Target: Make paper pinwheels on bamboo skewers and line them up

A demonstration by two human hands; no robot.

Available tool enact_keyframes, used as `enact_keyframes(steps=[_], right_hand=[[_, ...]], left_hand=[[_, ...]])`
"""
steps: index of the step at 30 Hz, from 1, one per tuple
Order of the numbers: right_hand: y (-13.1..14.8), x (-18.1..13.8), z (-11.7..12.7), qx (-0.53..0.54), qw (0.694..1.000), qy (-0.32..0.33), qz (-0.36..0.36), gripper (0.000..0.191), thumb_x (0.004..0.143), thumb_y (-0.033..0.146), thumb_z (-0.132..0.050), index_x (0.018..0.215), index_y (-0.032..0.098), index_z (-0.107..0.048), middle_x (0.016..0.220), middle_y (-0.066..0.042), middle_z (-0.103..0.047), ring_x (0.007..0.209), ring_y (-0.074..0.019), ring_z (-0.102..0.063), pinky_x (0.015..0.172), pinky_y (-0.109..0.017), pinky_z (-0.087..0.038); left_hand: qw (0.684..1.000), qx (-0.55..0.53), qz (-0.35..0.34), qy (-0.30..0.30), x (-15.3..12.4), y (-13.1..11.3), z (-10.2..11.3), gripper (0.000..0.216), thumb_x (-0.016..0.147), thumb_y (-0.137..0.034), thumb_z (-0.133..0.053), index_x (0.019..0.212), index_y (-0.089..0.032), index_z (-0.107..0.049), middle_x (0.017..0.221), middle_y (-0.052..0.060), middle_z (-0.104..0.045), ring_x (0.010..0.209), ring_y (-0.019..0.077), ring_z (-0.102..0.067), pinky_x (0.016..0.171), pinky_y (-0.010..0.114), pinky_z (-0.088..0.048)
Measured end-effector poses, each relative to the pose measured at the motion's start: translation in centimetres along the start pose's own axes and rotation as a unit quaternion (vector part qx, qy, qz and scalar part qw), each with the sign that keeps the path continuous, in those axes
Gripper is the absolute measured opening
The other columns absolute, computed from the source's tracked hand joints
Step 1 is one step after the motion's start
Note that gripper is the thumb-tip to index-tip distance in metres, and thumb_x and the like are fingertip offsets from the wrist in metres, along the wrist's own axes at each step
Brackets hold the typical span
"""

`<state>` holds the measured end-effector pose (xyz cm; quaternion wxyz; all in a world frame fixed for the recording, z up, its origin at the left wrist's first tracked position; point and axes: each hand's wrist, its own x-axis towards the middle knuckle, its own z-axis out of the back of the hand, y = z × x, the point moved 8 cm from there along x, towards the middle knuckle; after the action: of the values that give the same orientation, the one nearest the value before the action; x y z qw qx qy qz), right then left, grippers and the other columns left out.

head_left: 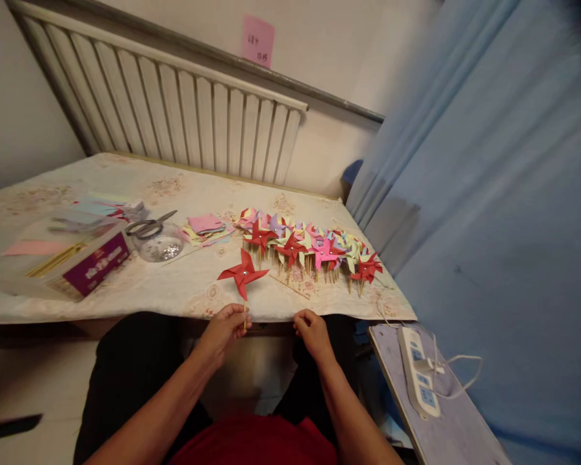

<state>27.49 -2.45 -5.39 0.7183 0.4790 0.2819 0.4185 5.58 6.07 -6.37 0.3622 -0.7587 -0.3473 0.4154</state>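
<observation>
Wooden stick (pixel 245 305) pinched, thumb against fingers, in my left hand (pixel 228 326): gripping low, off the paper, should spare the folds. To its right, my right hand (pixel 314 332) is curled closed, nothing showing in it. Just farther, over the table (pixel 174 303) near its edge, spreads the red pinwheel (pixel 244 274); best held short of the loose stick (pixel 290 287) and standing pinwheels (pixel 326 250) beyond, lest blades snag.
</observation>
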Motion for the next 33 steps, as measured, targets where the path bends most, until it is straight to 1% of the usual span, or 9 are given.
enact_keyframes(steps=[2, 4, 7, 10, 13, 15, 18, 28, 33], right_hand=[[-0.5, 0.3, 2.9, -0.077, 0.995, -0.055, 0.044, 0.023, 0.081, 0.035, -0.050, 0.070, 0.019, -0.061, 0.061, 0.000, -0.061, 0.058, -0.0155, -0.056, 0.060, -0.026, -0.043], [-0.6, 0.2, 5.2, -0.163, 0.974, -0.107, 0.114, 0.026, 0.086, 0.033, -0.046, 0.073, 0.018, -0.063, 0.071, -0.004, -0.065, 0.069, -0.0175, -0.059, 0.068, -0.027, -0.044], [-1.7, -0.5, 6.9, -0.271, 0.938, -0.152, 0.156, 0.029, 0.091, 0.027, -0.041, 0.077, 0.017, -0.064, 0.078, -0.007, -0.066, 0.074, -0.0186, -0.061, 0.071, -0.028, -0.043], [-2.4, -0.9, 6.2, -0.345, 0.912, -0.147, 0.170, 0.027, 0.092, 0.021, -0.041, 0.082, 0.017, -0.065, 0.080, -0.007, -0.066, 0.075, -0.0178, -0.062, 0.071, -0.026, -0.042], [-2.4, -0.8, 4.6, -0.378, 0.902, -0.119, 0.172, 0.022, 0.092, 0.018, -0.044, 0.083, 0.018, -0.065, 0.080, -0.005, -0.067, 0.075, -0.0168, -0.063, 0.071, -0.024, -0.041], [-2.2, -0.5, 3.7, -0.387, 0.901, -0.099, 0.171, 0.021, 0.092, 0.017, -0.046, 0.083, 0.019, -0.064, 0.080, -0.004, -0.067, 0.076, -0.0162, -0.063, 0.071, -0.023, -0.041], [-2.0, -0.3, 3.2, -0.394, 0.899, -0.083, 0.172, 0.020, 0.092, 0.016, -0.046, 0.084, 0.020, -0.064, 0.080, -0.004, -0.068, 0.077, -0.0161, -0.064, 0.071, -0.023, -0.041], [-2.1, 0.3, 2.8, -0.367, 0.906, -0.092, 0.190, 0.023, 0.094, 0.019, -0.045, 0.090, 0.019, -0.067, 0.084, -0.005, -0.069, 0.079, -0.0163, -0.066, 0.074, -0.023, -0.047], [-2.1, 0.4, 2.4, -0.355, 0.913, -0.086, 0.184, 0.022, 0.095, 0.022, -0.045, 0.091, 0.020, -0.067, 0.085, -0.005, -0.070, 0.078, -0.0166, -0.067, 0.074, -0.024, -0.050]], left_hand=[[1.000, 0.004, -0.004, -0.001, 0.3, -0.3, 0.2, 0.035, 0.059, -0.031, -0.080, 0.081, -0.016, -0.058, 0.067, 0.001, -0.065, 0.062, 0.0099, -0.059, 0.059, 0.021, -0.044], [1.000, 0.006, -0.004, -0.008, 0.8, -0.6, 0.4, 0.036, 0.058, -0.032, -0.080, 0.082, -0.016, -0.058, 0.066, 0.001, -0.065, 0.061, 0.0096, -0.058, 0.060, 0.021, -0.044], [1.000, 0.009, -0.002, -0.009, 1.6, -1.0, 0.4, 0.039, 0.057, -0.033, -0.082, 0.082, -0.016, -0.058, 0.067, 0.000, -0.065, 0.061, 0.0093, -0.057, 0.062, 0.021, -0.045], [1.000, 0.009, -0.008, 0.007, 2.5, -1.3, 0.2, 0.039, 0.057, -0.035, -0.082, 0.081, -0.016, -0.058, 0.068, 0.000, -0.065, 0.063, 0.0094, -0.057, 0.062, 0.021, -0.045], [1.000, 0.004, -0.024, 0.020, 3.4, -2.0, 0.1, 0.039, 0.058, -0.036, -0.083, 0.080, -0.016, -0.058, 0.069, 0.000, -0.064, 0.065, 0.0098, -0.058, 0.062, 0.020, -0.045], [0.999, 0.001, -0.035, 0.024, 4.2, -2.5, 0.2, 0.039, 0.058, -0.037, -0.084, 0.079, -0.015, -0.059, 0.069, 0.000, -0.064, 0.065, 0.0098, -0.058, 0.062, 0.020, -0.045], [0.998, -0.004, -0.050, 0.032, 5.5, -3.7, 0.4, 0.039, 0.059, -0.038, -0.084, 0.079, -0.015, -0.060, 0.069, 0.001, -0.065, 0.065, 0.0098, -0.058, 0.062, 0.020, -0.045], [0.995, -0.016, -0.093, 0.019, 11.5, -8.1, 1.7, 0.037, 0.059, -0.037, -0.083, 0.078, -0.016, -0.060, 0.069, 0.000, -0.064, 0.065, 0.0105, -0.058, 0.065, 0.022, -0.046], [0.994, -0.010, -0.109, 0.008, 14.5, -9.3, 3.1, 0.035, 0.060, -0.036, -0.081, 0.077, -0.016, -0.058, 0.067, -0.001, -0.064, 0.064, 0.0097, -0.057, 0.064, 0.021, -0.045]])
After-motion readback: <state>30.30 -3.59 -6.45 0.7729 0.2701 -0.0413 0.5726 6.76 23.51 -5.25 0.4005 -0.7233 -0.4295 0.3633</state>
